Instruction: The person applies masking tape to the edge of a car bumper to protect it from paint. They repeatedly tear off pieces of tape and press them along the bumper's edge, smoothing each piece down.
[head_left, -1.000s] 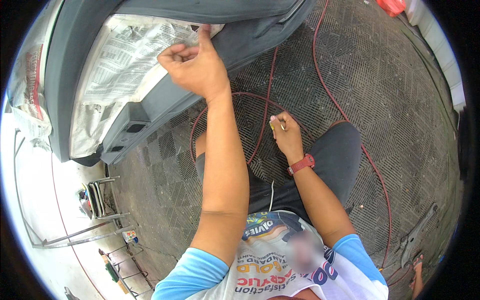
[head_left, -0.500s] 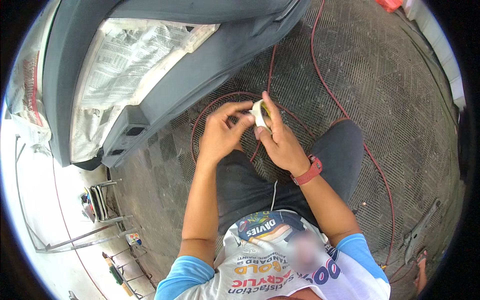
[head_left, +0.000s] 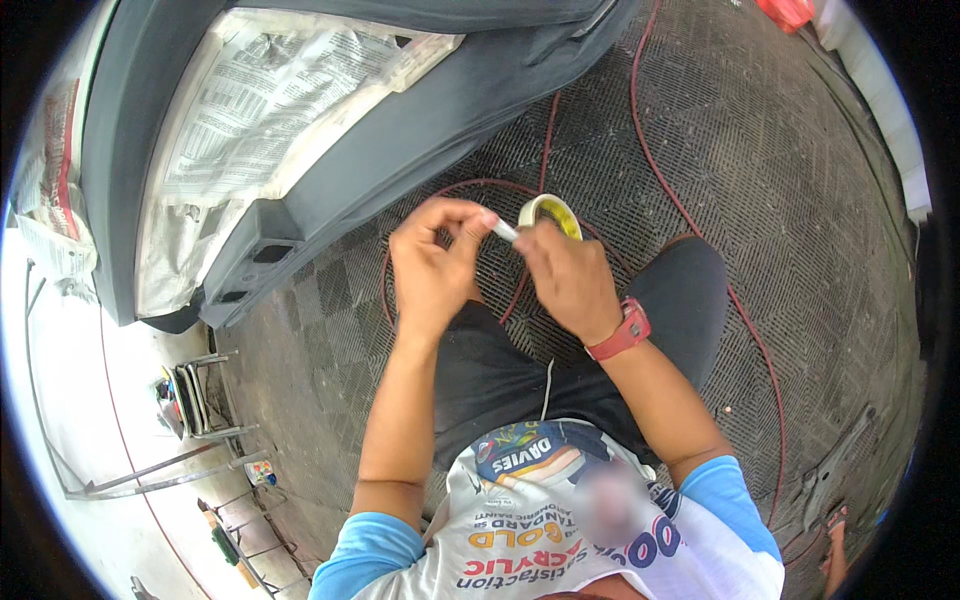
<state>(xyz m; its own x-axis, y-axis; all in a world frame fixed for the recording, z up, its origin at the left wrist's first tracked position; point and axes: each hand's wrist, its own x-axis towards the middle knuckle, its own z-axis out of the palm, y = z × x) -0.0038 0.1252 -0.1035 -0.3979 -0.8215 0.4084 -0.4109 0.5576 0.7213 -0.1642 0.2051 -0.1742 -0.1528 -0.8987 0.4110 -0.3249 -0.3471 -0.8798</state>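
Note:
A roll of pale masking tape (head_left: 530,207) with a yellow inner core sits in my right hand (head_left: 572,275), which is closed around its near side and wears a red watch. Between my two hands stretches a short strip of tape (head_left: 505,230). The free end of that strip is pinched between the thumb and forefinger of my left hand (head_left: 438,262). Both hands are held above my lap, over the floor. To the left stands a grey vehicle panel (head_left: 360,165), partly covered with newspaper (head_left: 265,105) fixed along its edges with tape.
A thin red hose (head_left: 690,215) curves across the dark ribbed floor mat (head_left: 800,300). Metal racks (head_left: 150,470) stand at the lower left. A red bag (head_left: 787,12) lies at the far right, and another person's foot (head_left: 836,520) shows at lower right.
A strip of tape has come away from the roll between my hands. My right hand has turned over, palm down, and the roll now shows beyond its fingers.

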